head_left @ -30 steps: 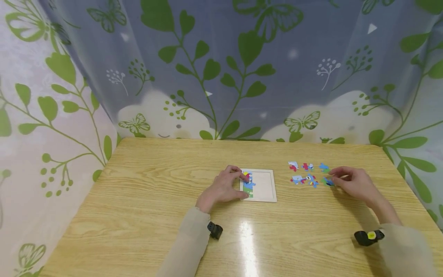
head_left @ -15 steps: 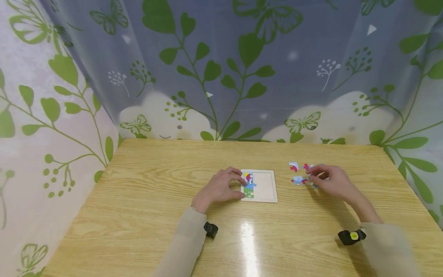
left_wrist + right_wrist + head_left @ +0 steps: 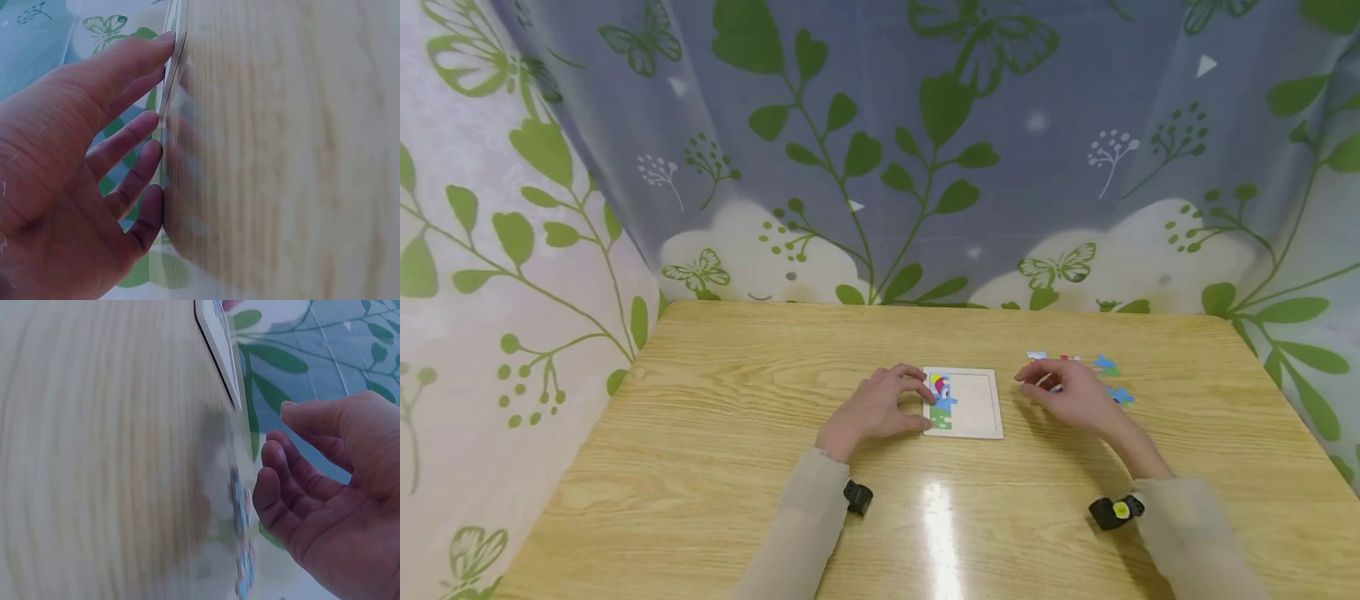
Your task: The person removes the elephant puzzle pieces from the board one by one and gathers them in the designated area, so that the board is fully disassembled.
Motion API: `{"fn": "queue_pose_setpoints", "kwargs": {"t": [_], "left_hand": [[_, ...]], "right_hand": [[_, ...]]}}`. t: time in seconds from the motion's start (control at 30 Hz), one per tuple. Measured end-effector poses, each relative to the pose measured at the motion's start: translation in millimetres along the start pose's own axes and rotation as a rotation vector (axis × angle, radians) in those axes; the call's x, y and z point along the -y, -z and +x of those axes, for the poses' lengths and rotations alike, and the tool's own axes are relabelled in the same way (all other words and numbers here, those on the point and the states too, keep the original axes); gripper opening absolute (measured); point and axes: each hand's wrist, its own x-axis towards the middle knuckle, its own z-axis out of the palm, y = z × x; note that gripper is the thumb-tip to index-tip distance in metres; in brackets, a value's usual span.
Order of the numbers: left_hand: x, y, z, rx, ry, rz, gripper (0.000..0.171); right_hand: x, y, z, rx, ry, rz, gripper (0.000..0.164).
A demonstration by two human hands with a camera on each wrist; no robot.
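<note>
A square puzzle board (image 3: 976, 408) lies on the table with a strip of joined pieces (image 3: 940, 402) along its left side, printed blue, green, red and yellow. My left hand (image 3: 874, 408) rests at the board's left edge, index finger and thumb touching it. In the left wrist view the thumb reaches the board and the other fingers are spread and slightly bent. My right hand (image 3: 1073, 402) hovers between the board and the loose pieces, fingers loosely curved. The right wrist view shows a gap between thumb and fingertips, with no piece visible there. The hand partly hides the loose pieces.
Loose puzzle pieces lie to the right, including a blue-green one (image 3: 1105, 364), a blue one (image 3: 1120, 395) and a white one (image 3: 1036, 356). The wooden table (image 3: 737, 375) meets a leaf-patterned curtain (image 3: 880, 167) at the back.
My right hand has moved left from the rightmost loose pieces toward the board, uncovering those pieces. The left hand stays at the board's left edge.
</note>
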Motion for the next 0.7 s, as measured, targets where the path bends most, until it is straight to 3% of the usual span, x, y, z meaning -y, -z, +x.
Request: {"fn": "queue_pose_setpoints", "kwargs": {"t": [0.7], "left_hand": [[4.7, -3.5, 3.5, -0.018, -0.002, -0.001, 0.028]], "right_hand": [[32, -41, 24, 0.045, 0.003, 0.121, 0.014]]}}
